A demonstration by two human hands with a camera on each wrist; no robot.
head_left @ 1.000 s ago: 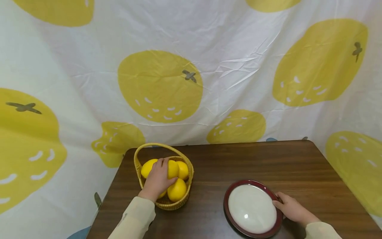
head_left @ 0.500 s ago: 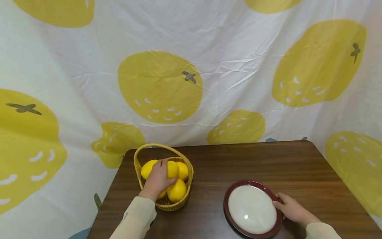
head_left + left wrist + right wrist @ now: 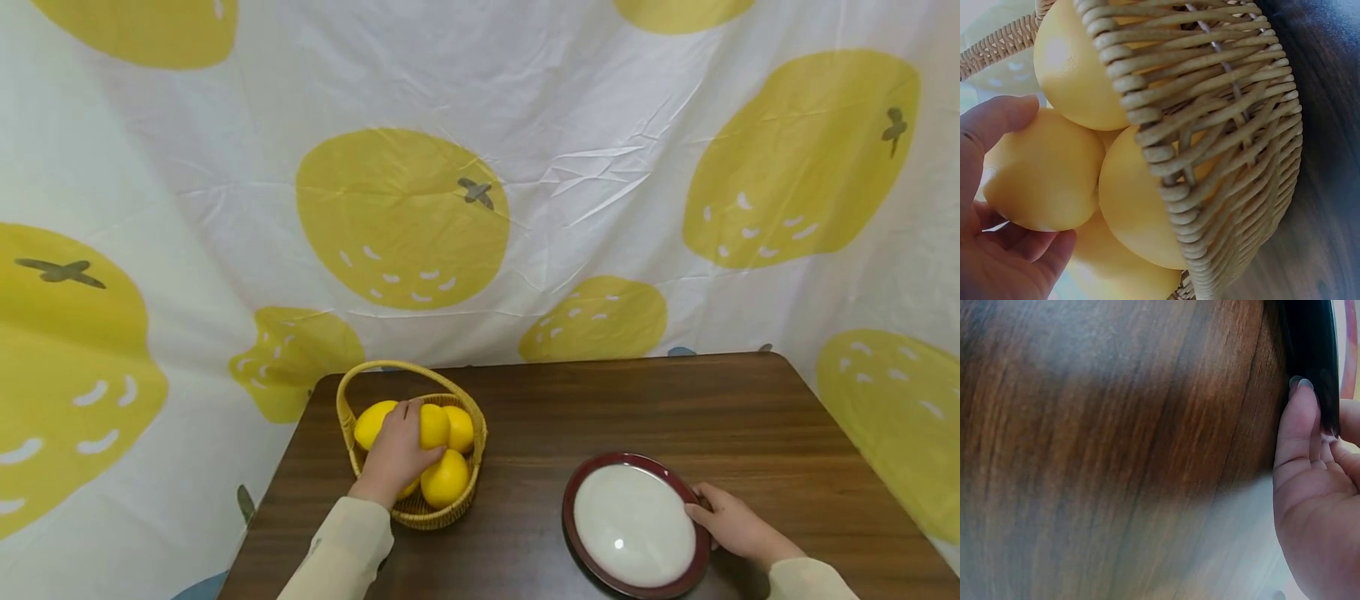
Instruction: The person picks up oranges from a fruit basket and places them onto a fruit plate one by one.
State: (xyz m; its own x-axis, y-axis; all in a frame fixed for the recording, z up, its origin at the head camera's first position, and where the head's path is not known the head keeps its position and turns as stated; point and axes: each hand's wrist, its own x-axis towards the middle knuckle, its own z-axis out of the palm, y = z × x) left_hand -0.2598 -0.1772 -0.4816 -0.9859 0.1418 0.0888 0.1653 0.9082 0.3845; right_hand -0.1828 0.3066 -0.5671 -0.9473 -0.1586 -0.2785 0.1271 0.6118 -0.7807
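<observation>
My left hand (image 3: 399, 450) reaches into a wicker basket (image 3: 438, 521) with a tall arched handle. In the left wrist view its thumb and fingers curl round one yellow lemon (image 3: 1047, 172), which lies against other lemons (image 3: 1141, 200) in the basket. Towards the right of the table my right hand (image 3: 738, 525) grips the edge of a round plate (image 3: 633, 525), pale in the middle with a dark red rim. The right wrist view shows the fingers under the plate's dark underside (image 3: 1313, 350) and the thumb on the other side.
Both things are on a dark wooden table (image 3: 540, 417) with rounded far corners. A white cloth (image 3: 585, 192) printed with large yellow lemons hangs behind the table and along its sides. The basket handle (image 3: 405, 365) arches above the lemons, beyond my left hand.
</observation>
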